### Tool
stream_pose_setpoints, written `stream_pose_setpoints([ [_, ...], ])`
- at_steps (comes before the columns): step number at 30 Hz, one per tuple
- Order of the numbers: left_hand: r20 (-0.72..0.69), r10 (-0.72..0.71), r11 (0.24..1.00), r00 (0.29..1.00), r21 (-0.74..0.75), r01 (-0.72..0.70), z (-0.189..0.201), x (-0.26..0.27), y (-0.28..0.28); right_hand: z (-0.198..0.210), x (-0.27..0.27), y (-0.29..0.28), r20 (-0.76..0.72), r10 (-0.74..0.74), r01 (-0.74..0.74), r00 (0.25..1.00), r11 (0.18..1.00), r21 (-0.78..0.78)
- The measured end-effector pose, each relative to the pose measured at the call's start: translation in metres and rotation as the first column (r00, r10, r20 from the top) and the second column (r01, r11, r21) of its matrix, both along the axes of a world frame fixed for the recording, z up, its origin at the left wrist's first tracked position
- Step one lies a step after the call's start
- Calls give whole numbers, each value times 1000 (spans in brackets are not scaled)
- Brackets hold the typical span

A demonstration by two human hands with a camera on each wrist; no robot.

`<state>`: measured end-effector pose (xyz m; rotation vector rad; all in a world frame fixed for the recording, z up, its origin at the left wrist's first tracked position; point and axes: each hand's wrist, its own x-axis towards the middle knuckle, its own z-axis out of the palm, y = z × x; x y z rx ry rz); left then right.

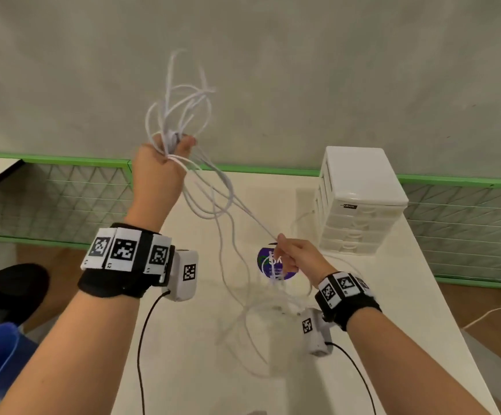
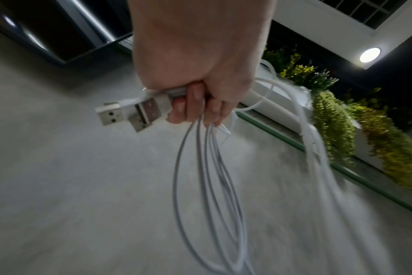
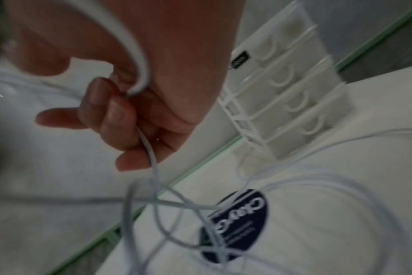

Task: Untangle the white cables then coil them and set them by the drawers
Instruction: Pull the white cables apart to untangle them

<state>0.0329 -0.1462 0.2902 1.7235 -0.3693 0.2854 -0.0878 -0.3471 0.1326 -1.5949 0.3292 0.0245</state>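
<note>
Basically our left hand (image 1: 156, 172) fists the thin, limp, light white cables (image 1: 213, 202) near their plugs, right hand (image 1: 291, 256) pinches one strand — grip by the stiff plug ends (image 2: 129, 111).

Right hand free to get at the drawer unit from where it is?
Probably not yet. The right hand pinches a taut strand of the white cables that the left hand holds up. The drawer unit stands close by, path open; the grip is occupied.

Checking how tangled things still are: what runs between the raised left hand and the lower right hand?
In the head view, a taut white cable strand spans from the left hand to the right hand, with slack white loops hanging beside it.
</note>
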Motion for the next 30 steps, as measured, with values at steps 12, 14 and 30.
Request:
stream_pose_setpoints([
  [12, -272, -224, 795, 936, 505, 337, -34, -16, -23, 44, 19, 6, 122, 109, -54, 986, 921, -385],
  [14, -356, -341, 680, 870, 545, 490, -44, -27, -31, 59, 24, 16, 185, 106, -23, 977, 916, -401],
  [30, -158, 16, 947, 987, 319, 36, -11, -5, -3, 21, 15, -18, 40, 132, -82, 990, 796, -600],
])
